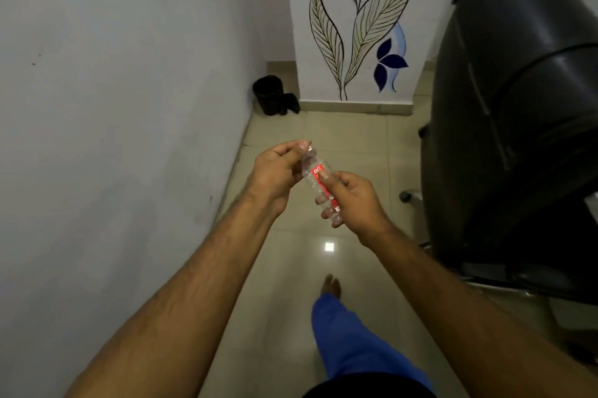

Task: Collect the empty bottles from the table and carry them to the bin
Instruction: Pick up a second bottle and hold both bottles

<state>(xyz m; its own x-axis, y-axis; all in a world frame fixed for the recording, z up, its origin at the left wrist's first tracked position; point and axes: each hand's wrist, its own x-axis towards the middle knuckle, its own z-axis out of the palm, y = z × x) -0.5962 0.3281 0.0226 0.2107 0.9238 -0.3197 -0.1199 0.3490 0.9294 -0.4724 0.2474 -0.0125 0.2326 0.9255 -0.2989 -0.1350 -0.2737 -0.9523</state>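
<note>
I hold a small clear plastic bottle [315, 171] with a red label in front of me, tilted with its neck up and to the left. My right hand [351, 200] is wrapped around its body. The fingers of my left hand [275, 171] pinch the bottle's cap end. A black bin [268, 94] lined with a dark bag stands on the floor in the far corner, against the left wall, well beyond my hands.
A black office chair [517, 138] fills the right side, with a caster near the floor. A white wall [113, 106] runs along the left. Beige floor tiles [339, 128] lead toward the bin. My blue trouser leg and bare foot [331, 287] are stepping forward.
</note>
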